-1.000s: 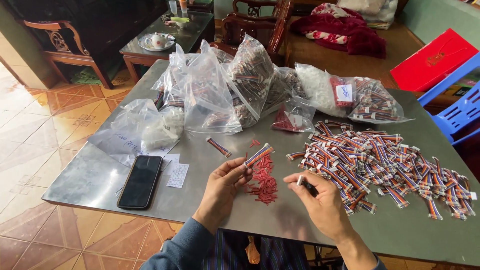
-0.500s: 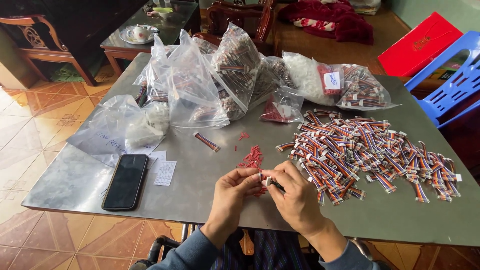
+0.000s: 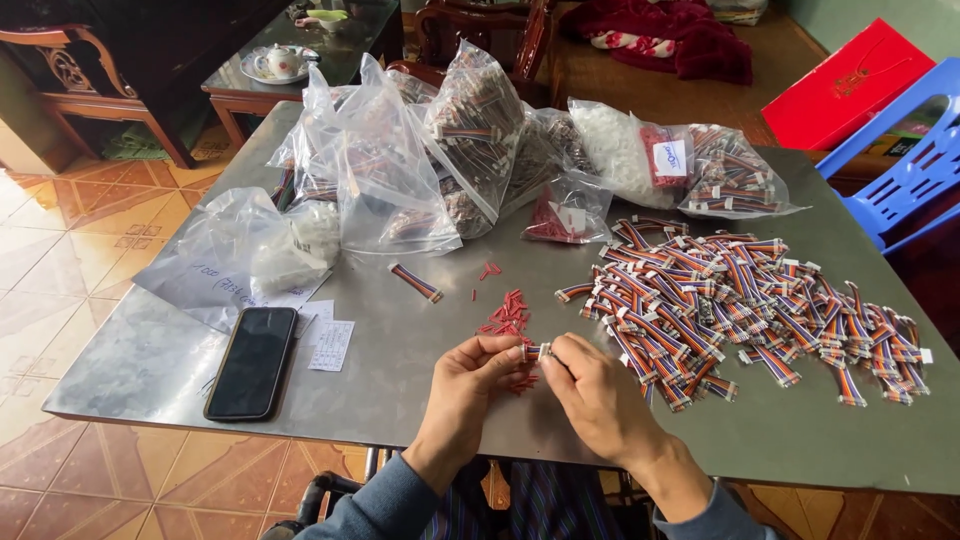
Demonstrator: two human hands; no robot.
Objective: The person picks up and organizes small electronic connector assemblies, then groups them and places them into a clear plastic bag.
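Note:
My left hand (image 3: 470, 385) and my right hand (image 3: 590, 385) meet near the front edge of a grey metal table (image 3: 140, 350). Together they pinch a short multicoloured wire connector (image 3: 537, 351) between the fingertips. Just beyond the hands lies a small heap of red pieces (image 3: 510, 315). To the right spreads a large pile of the same striped wire connectors (image 3: 740, 305). A single connector (image 3: 415, 282) lies apart, left of the red pieces.
Several clear plastic bags of parts (image 3: 450, 160) stand at the back of the table. A black phone (image 3: 253, 361) and paper slips (image 3: 330, 345) lie at the front left. A blue plastic chair (image 3: 905, 175), a red box (image 3: 845, 85) and wooden furniture (image 3: 90, 80) surround the table.
My hands were apart, the left holding a connector and the right a small piece. They have come together over the table's front edge and now both pinch the connector.

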